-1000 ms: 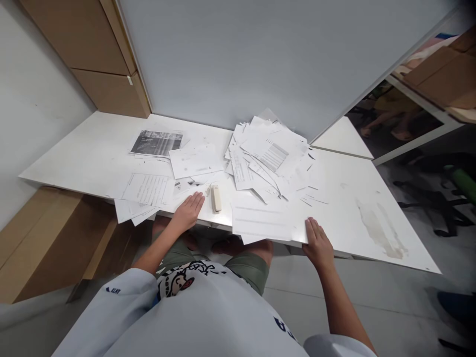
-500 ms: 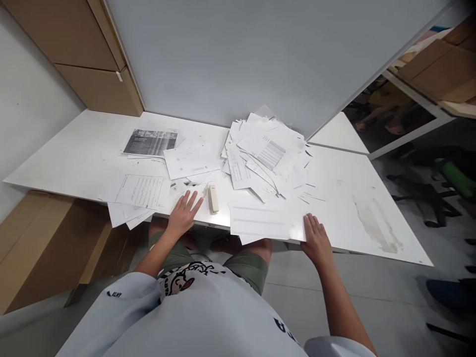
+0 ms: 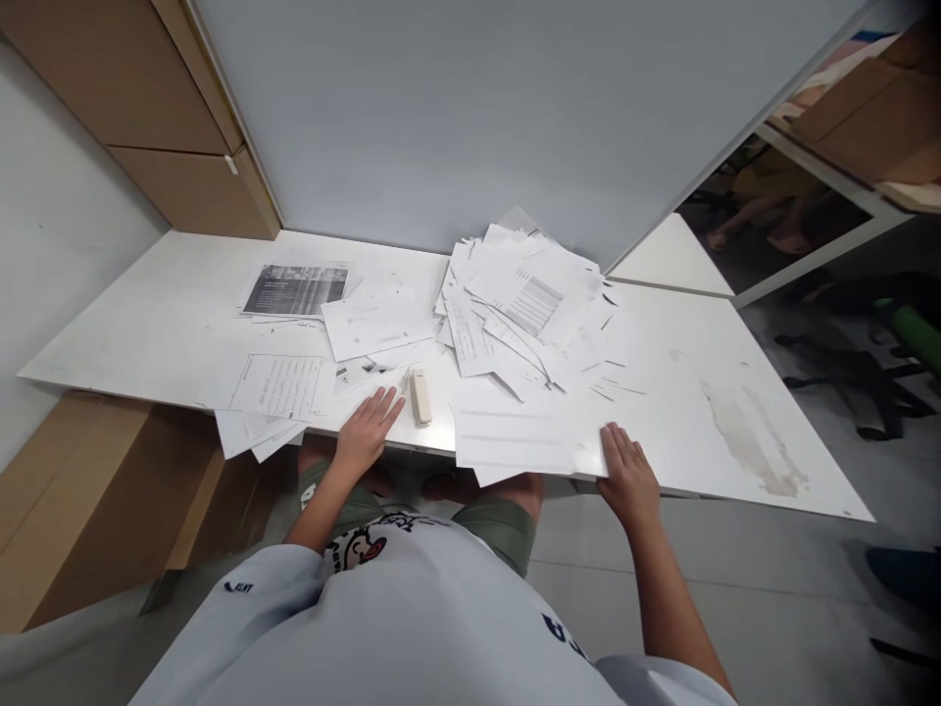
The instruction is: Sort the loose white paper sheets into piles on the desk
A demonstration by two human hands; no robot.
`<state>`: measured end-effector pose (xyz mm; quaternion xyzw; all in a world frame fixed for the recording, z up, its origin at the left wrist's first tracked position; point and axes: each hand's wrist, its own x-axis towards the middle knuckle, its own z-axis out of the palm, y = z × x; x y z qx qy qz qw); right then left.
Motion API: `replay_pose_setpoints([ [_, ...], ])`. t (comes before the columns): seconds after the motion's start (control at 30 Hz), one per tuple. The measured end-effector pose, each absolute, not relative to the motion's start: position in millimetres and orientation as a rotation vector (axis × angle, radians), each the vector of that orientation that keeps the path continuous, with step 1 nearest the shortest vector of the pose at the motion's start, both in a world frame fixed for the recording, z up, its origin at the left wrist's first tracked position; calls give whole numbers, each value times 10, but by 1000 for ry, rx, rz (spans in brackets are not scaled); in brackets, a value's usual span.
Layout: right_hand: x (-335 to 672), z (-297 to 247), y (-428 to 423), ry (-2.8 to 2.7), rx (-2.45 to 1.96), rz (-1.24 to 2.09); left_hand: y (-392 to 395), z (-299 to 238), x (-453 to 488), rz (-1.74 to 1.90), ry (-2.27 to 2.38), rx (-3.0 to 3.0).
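My left hand (image 3: pixel 368 428) lies flat and open on the front edge of the white desk (image 3: pixel 147 324), fingers stretched toward a small beige stapler (image 3: pixel 420 395) just to its right. My right hand (image 3: pixel 627 475) rests open at the desk's front edge, its fingers against the right corner of a printed sheet (image 3: pixel 515 436) that overhangs the edge. Behind that sheet a loose heap of papers (image 3: pixel 525 304) covers the middle of the desk. More single sheets (image 3: pixel 283 385) lie to the left, some hanging over the edge.
A grey partition panel (image 3: pixel 477 118) stands along the back of the desk. Brown cardboard boxes (image 3: pixel 95 490) sit under and left of the desk. A dark printed page (image 3: pixel 296 289) lies at the back left. A stain (image 3: pixel 750 441) marks the desk's right side. Office chairs stand at far right.
My left hand's fingers spread and then drew together again near the stapler. The view shifted slightly; my right hand stayed at the sheet's corner.
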<state>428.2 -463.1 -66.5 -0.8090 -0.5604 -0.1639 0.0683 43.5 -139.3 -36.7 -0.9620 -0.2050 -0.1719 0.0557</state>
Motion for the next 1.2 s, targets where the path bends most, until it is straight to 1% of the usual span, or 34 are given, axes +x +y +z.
replay_pose_setpoints([
  [0.37, 4313, -694, -4649, -1680, -2437, -441, -1439, -310, 450, -432, -693, -2977],
  [0.6, 4318, -724, -4643, -1652, -2456, -478, -1448, -277, 474, -410, -720, -3001],
  [1.2, 4310, -752, -4655, -1620, -2410, -492, -1350, -491, 418, -587, -622, -2990],
])
